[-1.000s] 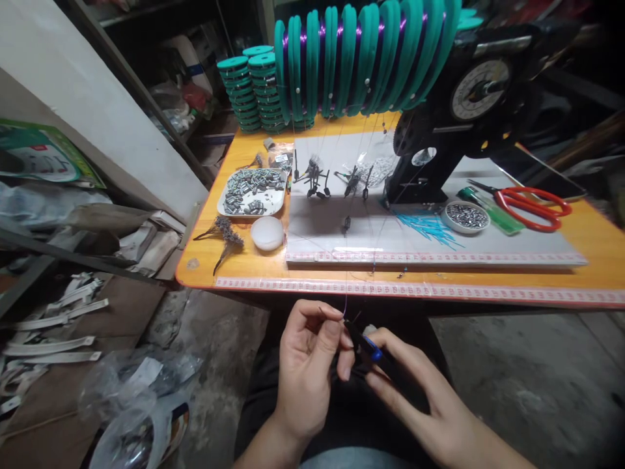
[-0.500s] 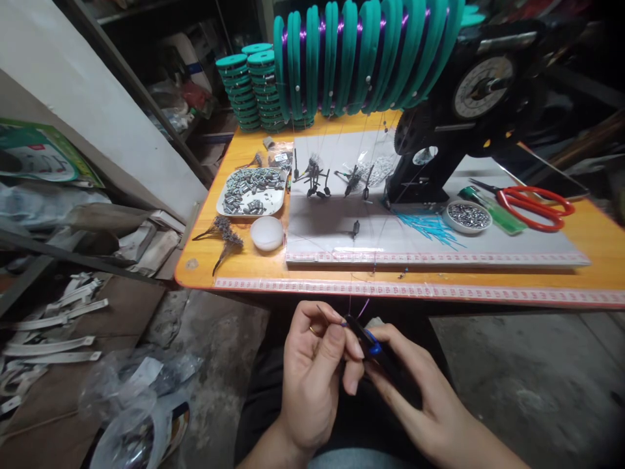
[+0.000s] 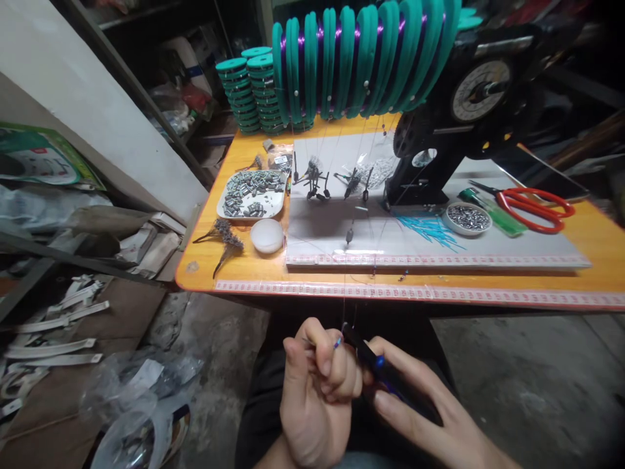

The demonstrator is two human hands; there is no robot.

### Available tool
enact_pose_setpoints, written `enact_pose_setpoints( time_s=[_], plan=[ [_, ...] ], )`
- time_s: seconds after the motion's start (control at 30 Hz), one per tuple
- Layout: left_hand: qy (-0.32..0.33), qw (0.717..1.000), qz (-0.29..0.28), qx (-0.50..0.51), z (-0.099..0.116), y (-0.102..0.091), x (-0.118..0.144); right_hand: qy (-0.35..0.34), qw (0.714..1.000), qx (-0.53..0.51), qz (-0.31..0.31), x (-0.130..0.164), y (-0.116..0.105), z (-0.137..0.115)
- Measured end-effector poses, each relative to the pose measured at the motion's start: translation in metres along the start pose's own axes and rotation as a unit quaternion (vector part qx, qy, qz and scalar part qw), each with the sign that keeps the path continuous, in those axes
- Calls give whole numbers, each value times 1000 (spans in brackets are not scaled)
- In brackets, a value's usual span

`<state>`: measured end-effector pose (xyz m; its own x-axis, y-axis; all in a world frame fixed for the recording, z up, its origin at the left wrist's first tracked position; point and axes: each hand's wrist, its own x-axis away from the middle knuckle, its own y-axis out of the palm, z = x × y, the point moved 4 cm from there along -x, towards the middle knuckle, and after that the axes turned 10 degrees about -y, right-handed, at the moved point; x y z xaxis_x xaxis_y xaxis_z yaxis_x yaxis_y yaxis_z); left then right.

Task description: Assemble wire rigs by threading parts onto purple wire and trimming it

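My left hand [image 3: 317,397] is closed, its fingers curled round a thin fishing line [image 3: 344,286], with a small blue piece [image 3: 337,342] showing at the fingers. In my right hand [image 3: 430,404] is a pair of dark pliers [image 3: 378,361] with blue on the handles. The pliers' tip meets the line just beside my left fingers; whether the jaws grip it I cannot tell. From there the line runs up over the table edge to a dark sinker [image 3: 349,235] above the grey board [image 3: 317,241].
Teal spools [image 3: 342,65] with purple line hang from a black machine [image 3: 424,150] with a dial. On the table are a tray of sinkers [image 3: 225,207], a white bowl [image 3: 267,236], blue strips [image 3: 430,229], a dish of metal pieces [image 3: 467,218] and red-handled scissors [image 3: 537,207]. A measuring tape [image 3: 439,294] follows the front edge.
My left hand has turned and curled its fingers tighter, pulling the line slightly. The pliers have shifted down and right, and the sinker on the line moved slightly left and nearer.
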<state>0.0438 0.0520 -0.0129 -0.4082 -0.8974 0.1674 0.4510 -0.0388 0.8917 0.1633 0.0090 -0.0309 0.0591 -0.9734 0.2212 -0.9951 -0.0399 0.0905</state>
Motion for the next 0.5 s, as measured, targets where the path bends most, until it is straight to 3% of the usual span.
enact_pose_setpoints(
  time_s=[0.07,0.17,0.23,0.37,0.5],
  plan=[
    [8,999,11,-35,3,-4,-2,-51,992,111,14,-4,-6,-3],
    [4,997,45,-66,7,-6,-5,-103,973,203,-22,-6,-9,0],
    [-10,995,66,-68,8,-6,-7,-130,963,233,-35,-6,-9,3],
    [-18,996,63,-59,8,-3,-8,-153,953,262,0,-7,-10,5],
    [-18,997,52,-55,8,-2,-7,-232,927,288,-61,-13,-3,-9]
  ],
)
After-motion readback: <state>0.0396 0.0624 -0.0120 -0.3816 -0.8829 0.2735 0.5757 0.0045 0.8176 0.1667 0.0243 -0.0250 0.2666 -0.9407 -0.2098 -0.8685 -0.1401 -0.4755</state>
